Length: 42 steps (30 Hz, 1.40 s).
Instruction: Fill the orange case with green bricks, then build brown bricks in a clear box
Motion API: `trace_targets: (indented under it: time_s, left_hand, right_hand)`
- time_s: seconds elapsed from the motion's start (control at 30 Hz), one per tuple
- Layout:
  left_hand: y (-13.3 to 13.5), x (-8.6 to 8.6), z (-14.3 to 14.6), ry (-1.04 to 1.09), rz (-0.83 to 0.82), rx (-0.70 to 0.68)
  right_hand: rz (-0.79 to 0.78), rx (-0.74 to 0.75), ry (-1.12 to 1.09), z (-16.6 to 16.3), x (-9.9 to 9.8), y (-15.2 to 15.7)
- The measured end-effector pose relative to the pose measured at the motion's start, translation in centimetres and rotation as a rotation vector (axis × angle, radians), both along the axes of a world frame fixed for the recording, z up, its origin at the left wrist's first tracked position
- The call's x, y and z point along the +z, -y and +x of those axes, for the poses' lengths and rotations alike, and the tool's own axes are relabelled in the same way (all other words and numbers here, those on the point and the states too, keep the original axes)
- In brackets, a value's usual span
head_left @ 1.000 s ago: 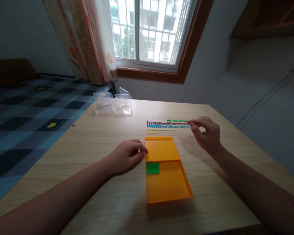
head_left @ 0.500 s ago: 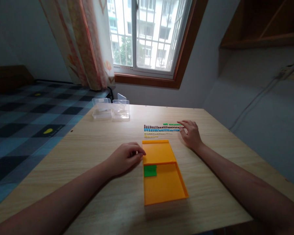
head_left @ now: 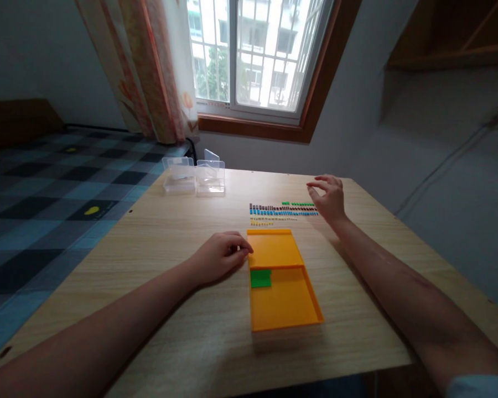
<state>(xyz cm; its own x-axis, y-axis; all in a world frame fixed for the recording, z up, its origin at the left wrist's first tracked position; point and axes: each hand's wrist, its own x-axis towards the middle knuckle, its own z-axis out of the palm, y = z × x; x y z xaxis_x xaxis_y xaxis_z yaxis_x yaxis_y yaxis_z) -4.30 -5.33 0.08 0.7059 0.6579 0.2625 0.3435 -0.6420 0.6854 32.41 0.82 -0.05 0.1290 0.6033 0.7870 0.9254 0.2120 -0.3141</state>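
An orange tray lies on the wooden table, split by a step into a far and a near part. A green block sits in the near part's left corner. My left hand is curled, its fingertips pressed against the tray's left rim. Beyond the tray lie rows of tiny pieces in dark red, blue, green and yellow. My right hand hovers at the right end of those rows, thumb and forefinger pinched together; whether anything is between them is too small to make out.
Two clear plastic boxes stand at the table's far left. A bed with a blue checked cover lies left of the table. A window and a curtain are behind. The table's near edge is close.
My right hand went down to the right end of the rows, then lifted up and away with thumb and forefinger pinched. My left hand stayed at the tray's rim.
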Motion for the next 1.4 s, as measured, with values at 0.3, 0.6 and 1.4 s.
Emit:
trace_targets:
  time_s: [0.3, 0.6, 1.4]
  left_hand:
    - [-0.2, -0.4, -0.4, -0.005, -0.046, 0.005]
    - [-0.2, -0.7, -0.6, -0.013, -0.052, -0.006]
    - [-0.2, -0.5, -0.6, -0.026, -0.051, 0.012]
  right_hand:
    - [-0.19, -0.093, -0.07, 0.2, 2.6, -5.0]
    - [-0.635, -0.012, 0.077, -0.7, -0.4, -4.5]
    - [-0.73, 0.097, 0.079, -1.7, -0.5, -4.2]
